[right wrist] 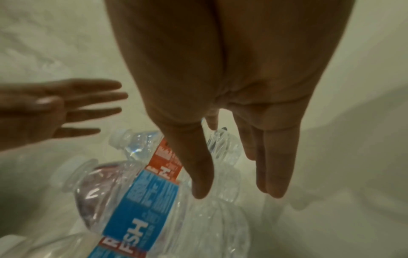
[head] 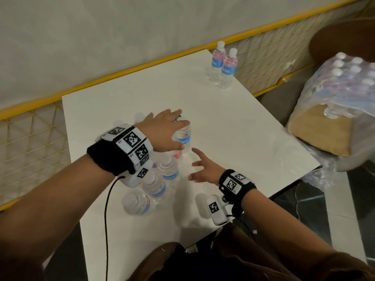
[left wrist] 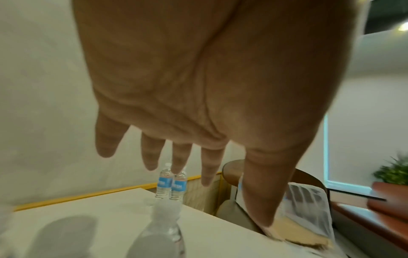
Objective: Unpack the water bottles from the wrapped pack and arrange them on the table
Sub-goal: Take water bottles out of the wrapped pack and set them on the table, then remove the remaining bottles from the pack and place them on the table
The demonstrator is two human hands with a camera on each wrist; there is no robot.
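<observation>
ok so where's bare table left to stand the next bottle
Free: the middle of the table, between the two standing bottles at the far corner and the hands; also the far left stretch by the yellow rail. Crowded: the near left, with the bottle cluster.

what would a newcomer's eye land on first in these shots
Both hands, the left hand and right hand, spread open over a cluster of water bottles near the white table's front left. Next, two upright bottles at the far corner. Then the big wrapped pack off the table's right side.
</observation>
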